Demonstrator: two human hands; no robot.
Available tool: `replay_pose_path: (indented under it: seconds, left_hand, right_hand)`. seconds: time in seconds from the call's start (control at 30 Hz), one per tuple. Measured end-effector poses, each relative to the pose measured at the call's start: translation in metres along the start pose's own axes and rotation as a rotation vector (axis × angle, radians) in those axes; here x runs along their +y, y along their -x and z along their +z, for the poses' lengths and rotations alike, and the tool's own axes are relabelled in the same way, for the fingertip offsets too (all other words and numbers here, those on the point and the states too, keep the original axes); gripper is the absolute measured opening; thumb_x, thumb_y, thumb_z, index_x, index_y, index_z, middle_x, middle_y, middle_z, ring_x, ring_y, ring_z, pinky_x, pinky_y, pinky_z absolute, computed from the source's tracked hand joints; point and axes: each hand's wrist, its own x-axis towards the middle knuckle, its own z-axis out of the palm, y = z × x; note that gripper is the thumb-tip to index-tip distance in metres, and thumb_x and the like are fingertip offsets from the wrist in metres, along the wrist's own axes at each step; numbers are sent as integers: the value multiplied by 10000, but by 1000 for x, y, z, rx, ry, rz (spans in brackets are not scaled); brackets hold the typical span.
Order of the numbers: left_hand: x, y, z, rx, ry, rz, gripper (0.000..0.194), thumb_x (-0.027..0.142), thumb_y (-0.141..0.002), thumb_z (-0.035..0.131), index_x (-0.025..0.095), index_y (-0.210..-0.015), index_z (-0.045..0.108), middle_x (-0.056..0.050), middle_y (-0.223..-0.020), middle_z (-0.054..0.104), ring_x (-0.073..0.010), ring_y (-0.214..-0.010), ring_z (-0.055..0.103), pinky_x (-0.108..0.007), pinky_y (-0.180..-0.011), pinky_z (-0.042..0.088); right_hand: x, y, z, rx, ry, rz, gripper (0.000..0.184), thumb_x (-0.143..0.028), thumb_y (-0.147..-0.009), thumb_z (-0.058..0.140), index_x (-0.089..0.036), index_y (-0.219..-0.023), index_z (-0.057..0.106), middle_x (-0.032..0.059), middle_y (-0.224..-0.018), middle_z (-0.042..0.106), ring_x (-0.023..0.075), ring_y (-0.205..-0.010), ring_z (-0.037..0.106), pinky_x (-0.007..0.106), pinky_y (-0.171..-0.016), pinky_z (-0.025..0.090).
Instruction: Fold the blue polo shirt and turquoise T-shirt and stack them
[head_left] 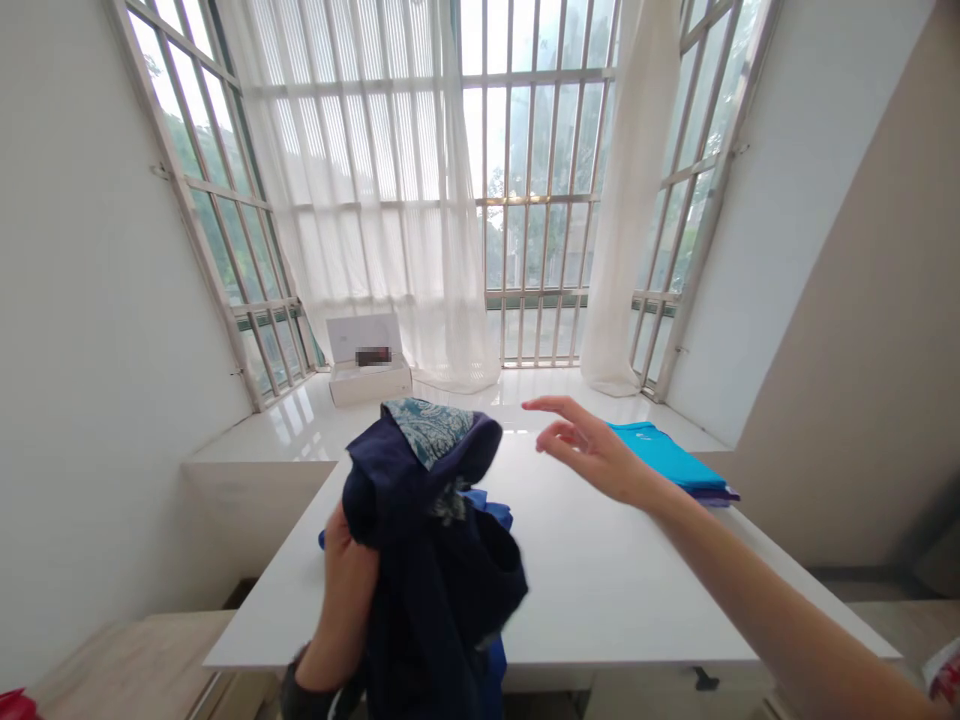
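My left hand [351, 572] grips a dark navy garment [427, 530] above the near left part of the white table [592, 590]. The bunched cloth hangs down past the table's front edge, and a teal paisley-patterned patch shows at its top. Most of my left fingers are hidden behind the fabric. Bright blue cloth [491, 508] peeks out behind the navy garment. To the right, my right hand [592, 450] is raised over the table with its fingers apart and nothing in them. Just beyond it lies a folded stack topped by a turquoise garment [664, 455].
An open white box [371, 382] stands on the glossy window sill [525, 390] behind the table. Sheer white curtains [375, 200] hang before barred windows. White walls rise on both sides. A dark hook-like piece [703, 680] sits below the table's front edge.
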Motion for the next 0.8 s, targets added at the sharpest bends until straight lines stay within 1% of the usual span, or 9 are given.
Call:
replay_pose_path:
  seconds: [0.1, 0.17, 0.23, 0.3, 0.37, 0.4, 0.5, 0.67, 0.8]
  left_hand:
    - [-4, -35, -6, 190, -34, 0, 376, 426, -978, 487, 231, -1281, 593, -43, -1146, 683, -248, -1041, 645, -421, -948, 534]
    - [-15, -52, 2, 224, -137, 106, 386, 378, -975, 472, 209, -1305, 579, -71, -1268, 637, -261, -1195, 582, -437, -1085, 434]
    - [-38, -54, 17, 87, -270, 223, 414, 353, -986, 434, 189, -1349, 544, -109, -1390, 553, -260, -1312, 497, -434, -1145, 363]
    - [-71, -42, 35, -176, -417, 244, 448, 358, -991, 424, 174, -1391, 507, -140, -1422, 522, -273, -1320, 488, -446, -1102, 412]
    - [-103, -20, 51, -425, -599, 237, 430, 351, -965, 473, 186, -1351, 563, -150, -1400, 547, -308, -1224, 557, -468, -985, 496]
    - [-115, -8, 57, -451, -695, 248, 429, 347, -951, 498, 198, -1346, 576, -151, -1418, 535, -330, -1212, 554, -492, -966, 495]
    - [-135, 18, 68, -382, -854, 302, 462, 333, -946, 512, 211, -1390, 548, -158, -1485, 471, -352, -1233, 515, -511, -966, 469]
    - [-129, 24, 68, -353, -876, 337, 477, 331, -945, 518, 220, -1409, 526, -149, -1498, 454, -337, -1245, 502, -488, -971, 461]
    - [-126, 24, 68, -337, -873, 329, 457, 315, -944, 523, 226, -1392, 534, -137, -1480, 473, -321, -1232, 507, -478, -976, 456]
  right_hand:
    - [77, 0, -41, 223, 287, 234, 396, -456, -914, 529, -248, -1250, 505, 76, -1178, 693, 192, -994, 672, 395, -925, 544]
    - [121, 7, -68, 322, 389, 376, 362, -382, -912, 483, -200, -1220, 533, 120, -1138, 709, 219, -1034, 675, 405, -943, 534]
    - [156, 21, -90, 390, 490, 513, 358, -316, -897, 443, -166, -1201, 559, 164, -1157, 704, 254, -1087, 664, 426, -985, 503]
    - [184, 40, -104, 407, 582, 635, 379, -285, -875, 427, -127, -1184, 581, 209, -1187, 691, 300, -1125, 651, 453, -1007, 479]
    - [207, 59, -110, 373, 662, 722, 410, -312, -856, 454, -104, -1178, 599, 237, -1231, 671, 345, -1156, 633, 480, -1013, 467]
    - [216, 68, -110, 344, 698, 751, 428, -340, -843, 482, -104, -1177, 609, 240, -1251, 662, 364, -1172, 621, 493, -1016, 461]
    - [239, 86, -112, 237, 791, 783, 459, -417, -816, 536, -129, -1157, 644, 213, -1280, 656, 380, -1220, 588, 499, -1045, 436]
    - [267, 82, -127, 122, 899, 784, 423, -332, -866, 412, -154, -1156, 664, 194, -1263, 664, 347, -1119, 645, 501, -980, 478]
    - [287, 62, -132, 100, 951, 678, 561, -172, -687, 535, -201, -1238, 635, 132, -1395, 599, 327, -1205, 597, 464, -1026, 456]
